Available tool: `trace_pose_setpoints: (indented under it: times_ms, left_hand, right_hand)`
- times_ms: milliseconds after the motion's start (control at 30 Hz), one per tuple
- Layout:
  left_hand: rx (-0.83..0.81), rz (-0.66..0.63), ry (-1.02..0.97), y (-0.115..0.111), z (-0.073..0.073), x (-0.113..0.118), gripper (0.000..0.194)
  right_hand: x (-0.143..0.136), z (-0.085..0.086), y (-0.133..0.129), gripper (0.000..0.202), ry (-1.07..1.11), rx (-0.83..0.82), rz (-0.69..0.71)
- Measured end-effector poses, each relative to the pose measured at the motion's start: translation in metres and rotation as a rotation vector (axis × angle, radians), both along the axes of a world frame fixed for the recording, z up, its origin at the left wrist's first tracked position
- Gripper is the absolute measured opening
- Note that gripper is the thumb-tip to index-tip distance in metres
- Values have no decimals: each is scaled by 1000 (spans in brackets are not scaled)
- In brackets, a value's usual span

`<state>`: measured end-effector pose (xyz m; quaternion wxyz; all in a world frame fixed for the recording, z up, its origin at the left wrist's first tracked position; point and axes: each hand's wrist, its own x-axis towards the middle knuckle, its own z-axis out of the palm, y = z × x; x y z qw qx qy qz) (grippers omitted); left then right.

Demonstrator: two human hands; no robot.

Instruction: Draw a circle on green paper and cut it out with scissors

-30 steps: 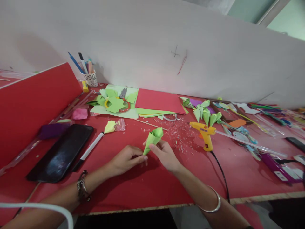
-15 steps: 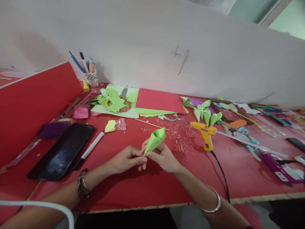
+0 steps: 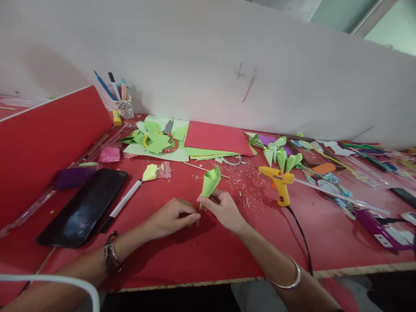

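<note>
A light green paper cone point(image 3: 210, 182), rolled with a curled top, stands almost upright above the red table. My right hand point(image 3: 225, 209) pinches it near its pointed lower end, between thumb and fingers. Just left of the cone's tip, my left hand point(image 3: 175, 217) hovers with loosely bent fingers and the thumb apart from them, holding nothing. Its fingertips are partly hidden behind the thumb. Beyond the hands lies a thin wooden stick point(image 3: 191, 166). To the left is a white marker with a black end point(image 3: 125, 200).
A yellow glue gun point(image 3: 282, 186) lies to the right, its black cable running off the front edge. Several green paper cones point(image 3: 282, 157) sit behind it. Green cutouts and scissors point(image 3: 168, 127) lie at the back, beside red paper point(image 3: 216, 136). A black phone point(image 3: 84, 208) lies left.
My left hand has let go of the paper cone and sits slightly apart from it. My right hand alone keeps the cone, which is now more upright and shifted slightly left.
</note>
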<state>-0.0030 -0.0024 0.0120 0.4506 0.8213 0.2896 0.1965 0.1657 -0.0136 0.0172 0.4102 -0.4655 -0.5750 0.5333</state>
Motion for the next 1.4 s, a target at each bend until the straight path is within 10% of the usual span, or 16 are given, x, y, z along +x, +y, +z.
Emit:
trace_pose_setpoints:
  times_ms: [367,600,1033,1400]
  left_hand:
    - [19,408,-88,2,1,-1,27]
    - [-145,436,-185,-1,-5,2,27]
    - [-342,287,-354,-4,6,2,26]
    - [-403,280,-373,-6,7,8,25]
  right_hand:
    - [3,-3,-2,22,-372,215,74]
    - [1,-5,-3,20,-505,287,152]
    - [4,-1,0,45,48,-45,464]
    - [-6,-8,-5,35,-64,27,356]
